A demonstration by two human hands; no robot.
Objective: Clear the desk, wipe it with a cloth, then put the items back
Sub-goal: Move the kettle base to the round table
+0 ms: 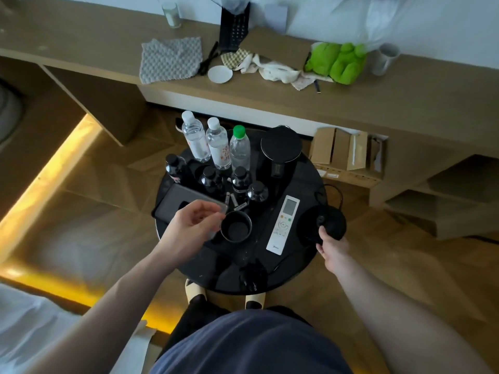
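Your left hand hovers at the centre of the frame with its fingers loosely curled and holding nothing, just left of a black cup on the round black table. Your right hand grips the near edge of the black kettle base at the table's right rim, right of the white remote. Behind them stand the black kettle, three clear water bottles and several small dark bottles — a dark tray lies at the left. Across the top of the frame, the wooden desk carries a grey cloth, a white saucer, a green plush toy and a mug.
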